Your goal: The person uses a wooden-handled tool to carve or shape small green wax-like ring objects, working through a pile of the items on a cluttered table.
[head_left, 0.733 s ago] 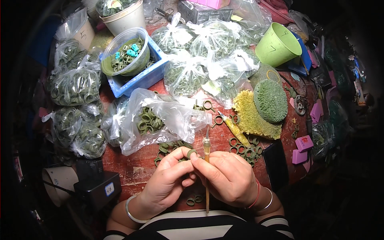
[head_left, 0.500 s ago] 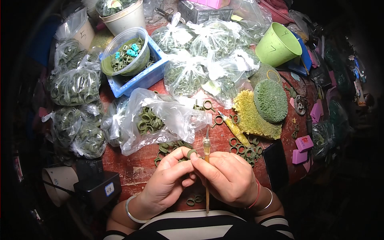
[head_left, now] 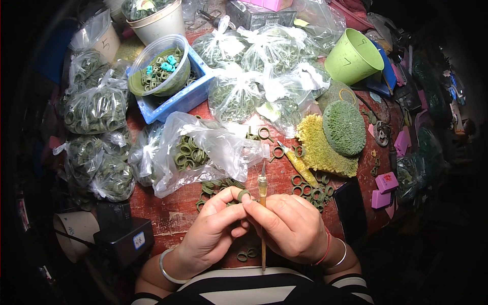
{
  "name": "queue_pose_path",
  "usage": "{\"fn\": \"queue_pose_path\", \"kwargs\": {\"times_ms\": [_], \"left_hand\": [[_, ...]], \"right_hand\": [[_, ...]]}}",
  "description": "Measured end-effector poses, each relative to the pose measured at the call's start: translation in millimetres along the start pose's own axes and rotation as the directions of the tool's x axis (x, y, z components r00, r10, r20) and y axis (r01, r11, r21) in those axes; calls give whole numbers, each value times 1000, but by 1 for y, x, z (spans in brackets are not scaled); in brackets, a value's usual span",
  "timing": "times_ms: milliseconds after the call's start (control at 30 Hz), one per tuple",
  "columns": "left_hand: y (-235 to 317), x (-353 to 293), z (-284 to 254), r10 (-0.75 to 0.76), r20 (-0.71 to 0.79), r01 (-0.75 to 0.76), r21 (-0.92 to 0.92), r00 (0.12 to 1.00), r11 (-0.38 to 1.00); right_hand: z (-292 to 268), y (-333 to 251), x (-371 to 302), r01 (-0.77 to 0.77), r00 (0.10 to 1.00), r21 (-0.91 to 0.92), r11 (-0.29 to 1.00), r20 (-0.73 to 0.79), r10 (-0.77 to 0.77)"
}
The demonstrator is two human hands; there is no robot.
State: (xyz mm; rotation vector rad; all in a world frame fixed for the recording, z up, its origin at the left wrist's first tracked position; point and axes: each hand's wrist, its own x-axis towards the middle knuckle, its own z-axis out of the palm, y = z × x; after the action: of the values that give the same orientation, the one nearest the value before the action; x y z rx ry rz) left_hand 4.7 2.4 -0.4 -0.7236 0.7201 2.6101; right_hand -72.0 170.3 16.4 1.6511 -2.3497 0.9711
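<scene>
A small dark green ring (head_left: 243, 194) is pinched between the fingertips of my left hand (head_left: 208, 229). My right hand (head_left: 294, 223) meets it there, fingertips against the ring, and also grips a craft knife (head_left: 263, 186) with a wooden handle. The knife stands nearly upright, its blade pointing away from me. Beyond my left hand lies a heap of loose green rings (head_left: 219, 187), beside an open clear plastic bag (head_left: 170, 170) with more of them inside. Another group of rings (head_left: 316, 194) lies past my right hand. A few rings (head_left: 247, 254) sit near my body.
A yellow-wrapped knife (head_left: 300, 166) lies near a yellow textured mat (head_left: 317, 147) and a round green pad (head_left: 344, 128). Tied bags of rings (head_left: 236, 94) fill the back. A blue bin (head_left: 203, 84), a green cup (head_left: 351, 58), a black phone-like slab (head_left: 351, 209) and pink blocks (head_left: 381, 198) surround the red table.
</scene>
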Motion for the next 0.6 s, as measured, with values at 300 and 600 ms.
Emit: {"fn": "queue_pose_path", "kwargs": {"times_ms": [300, 600], "left_hand": [[-1, 1, -1, 3, 3, -3, 2, 1000, 1000], [0, 0, 0, 5, 8, -5, -7, 1000, 1000]], "right_hand": [[-1, -1, 1, -11, 1000, 10, 1000, 18, 11], [0, 0, 0, -5, 1000, 8, 1000, 9, 5]]}}
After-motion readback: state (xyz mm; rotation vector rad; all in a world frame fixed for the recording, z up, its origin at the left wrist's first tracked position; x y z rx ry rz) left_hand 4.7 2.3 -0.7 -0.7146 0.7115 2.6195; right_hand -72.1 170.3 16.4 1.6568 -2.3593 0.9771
